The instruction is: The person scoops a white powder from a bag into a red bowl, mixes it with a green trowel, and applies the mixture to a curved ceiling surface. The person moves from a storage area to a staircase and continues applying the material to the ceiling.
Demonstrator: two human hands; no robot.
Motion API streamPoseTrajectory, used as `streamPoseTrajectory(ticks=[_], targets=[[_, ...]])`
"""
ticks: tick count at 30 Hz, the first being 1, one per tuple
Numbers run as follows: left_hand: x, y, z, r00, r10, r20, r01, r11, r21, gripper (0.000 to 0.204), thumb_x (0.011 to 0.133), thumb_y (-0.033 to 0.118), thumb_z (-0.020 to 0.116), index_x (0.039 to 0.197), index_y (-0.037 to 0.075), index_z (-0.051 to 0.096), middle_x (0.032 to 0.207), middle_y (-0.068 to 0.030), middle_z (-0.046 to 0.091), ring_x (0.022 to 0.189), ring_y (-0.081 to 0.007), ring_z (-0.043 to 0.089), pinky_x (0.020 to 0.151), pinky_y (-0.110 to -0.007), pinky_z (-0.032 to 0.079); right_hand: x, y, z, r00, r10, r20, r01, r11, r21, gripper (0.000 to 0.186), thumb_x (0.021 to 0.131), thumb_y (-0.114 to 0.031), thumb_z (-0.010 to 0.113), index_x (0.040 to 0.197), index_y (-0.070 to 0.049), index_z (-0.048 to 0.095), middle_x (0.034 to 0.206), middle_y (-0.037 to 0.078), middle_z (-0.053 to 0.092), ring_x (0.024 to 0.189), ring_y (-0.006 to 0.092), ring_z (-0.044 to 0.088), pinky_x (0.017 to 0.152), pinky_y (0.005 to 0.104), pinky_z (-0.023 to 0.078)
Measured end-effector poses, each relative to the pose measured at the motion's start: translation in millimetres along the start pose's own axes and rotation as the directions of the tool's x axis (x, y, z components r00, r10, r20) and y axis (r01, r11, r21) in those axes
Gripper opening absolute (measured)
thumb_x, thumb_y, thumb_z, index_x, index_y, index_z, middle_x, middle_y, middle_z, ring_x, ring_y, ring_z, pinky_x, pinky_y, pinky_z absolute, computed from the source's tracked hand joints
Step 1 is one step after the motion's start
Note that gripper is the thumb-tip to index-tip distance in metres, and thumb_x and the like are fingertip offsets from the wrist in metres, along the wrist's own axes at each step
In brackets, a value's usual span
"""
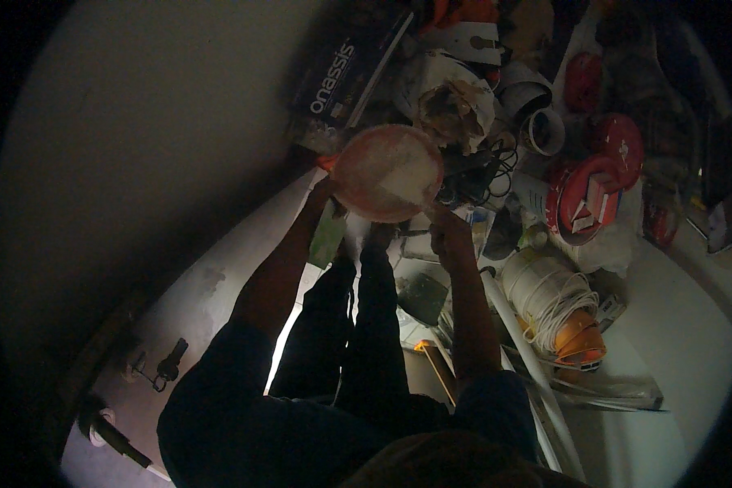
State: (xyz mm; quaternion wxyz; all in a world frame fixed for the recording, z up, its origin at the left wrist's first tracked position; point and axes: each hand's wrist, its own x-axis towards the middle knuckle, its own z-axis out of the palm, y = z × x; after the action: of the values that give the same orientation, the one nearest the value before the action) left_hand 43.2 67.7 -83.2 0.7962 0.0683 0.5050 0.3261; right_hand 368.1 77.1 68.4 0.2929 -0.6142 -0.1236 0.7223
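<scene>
A round pinkish-red bucket, with a pale patch of powder or residue inside, is held out in front of me above my legs. My left hand closes on its left rim; the fingers are mostly in shadow. At the lower right of the rim, my right hand is closed in a grip on the bucket's edge. Poor light keeps the exact finger placement and the bucket's depth from showing. A flat green piece appears just below my left hand.
Beyond the bucket lie a dark printed box and a torn paper sack. Red buckets, a coil of white cable and an orange tub crowd the right. A long white pipe runs beside my right arm. Keys lie at left.
</scene>
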Motion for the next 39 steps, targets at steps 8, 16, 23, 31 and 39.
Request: streamPoseTrajectory(ticks=[8, 16, 23, 31, 39], targets=[[5.4, 6.2, -5.0, 0.999, 0.027, 0.018, -0.027, 0.999, 0.018, 0.038, 0.087, 0.035, 0.063, 0.105, 0.001, 0.058, 0.067, -0.0134, 0.061, 0.043, -0.0237, 0.055, 0.038, -0.035, 0.040, 14.6, 12.5, -7.5, 0.978, 0.205, 0.026, -0.204, 0.935, 0.289, 0.015, 0.100, -0.020, 0.053, 0.107, -0.010, 0.061, 0.063, -0.005, 0.045, 0.045, 0.0078, 0.040, 0.040, 0.0233, 0.034], [6.1, 6.7, -8.3, 0.999, 0.040, 0.007, -0.040, 0.999, 0.024, 0.039, 0.087, 0.035, 0.063, 0.105, 0.000, 0.058, 0.067, -0.0135, 0.061, 0.043, -0.0239, 0.056, 0.038, -0.036, 0.041, 4.3, -16.2, 5.2, 0.991, 0.056, 0.122, -0.082, 0.973, 0.216, 0.020, 0.102, -0.023, 0.051, 0.113, -0.009, 0.058, 0.066, -0.005, 0.047, 0.050, 0.0071, 0.044, 0.044, 0.0218, 0.039], [3.3, 10.2, -7.7, 0.999, 0.039, -0.010, -0.039, 0.999, 0.034, 0.040, 0.087, 0.035, 0.063, 0.105, 0.000, 0.059, 0.067, -0.0136, 0.061, 0.044, -0.0240, 0.056, 0.038, -0.036, 0.041, 20.2, -43.3, -24.1, 0.975, -0.221, 0.030, 0.219, 0.974, 0.051, 0.021, 0.103, -0.025, 0.055, 0.114, -0.009, 0.062, 0.073, -0.005, 0.050, 0.054, 0.0071, 0.046, 0.050, 0.0212, 0.039], [-6.7, 15.1, -6.0, 0.999, 0.026, -0.039, -0.024, 0.999, 0.047, 0.041, 0.087, 0.036, 0.063, 0.105, 0.000, 0.059, 0.067, -0.0137, 0.061, 0.044, -0.0242, 0.056, 0.038, -0.036, 0.041, 87.9, -29.7, -23.0, 0.925, -0.325, -0.195, 0.327, 0.945, -0.022, 0.031, 0.104, -0.031, 0.052, 0.120, -0.006, 0.061, 0.080, 0.002, 0.057, 0.063, 0.0141, 0.054, 0.055, 0.0299, 0.045], [-25.2, 15.6, -8.5, 0.996, 0.019, -0.085, -0.014, 0.998, 0.054, 0.041, 0.087, 0.036, 0.063, 0.106, 0.000, 0.059, 0.067, -0.0138, 0.061, 0.044, -0.0244, 0.056, 0.038, -0.037, 0.041, 140.6, -39.5, -2.9, 0.727, -0.687, -0.018, 0.318, 0.360, -0.877, 0.030, 0.100, -0.020, 0.053, 0.127, -0.006, 0.057, 0.092, 0.009, 0.067, 0.073, 0.0256, 0.064, 0.061, 0.0390, 0.053]])
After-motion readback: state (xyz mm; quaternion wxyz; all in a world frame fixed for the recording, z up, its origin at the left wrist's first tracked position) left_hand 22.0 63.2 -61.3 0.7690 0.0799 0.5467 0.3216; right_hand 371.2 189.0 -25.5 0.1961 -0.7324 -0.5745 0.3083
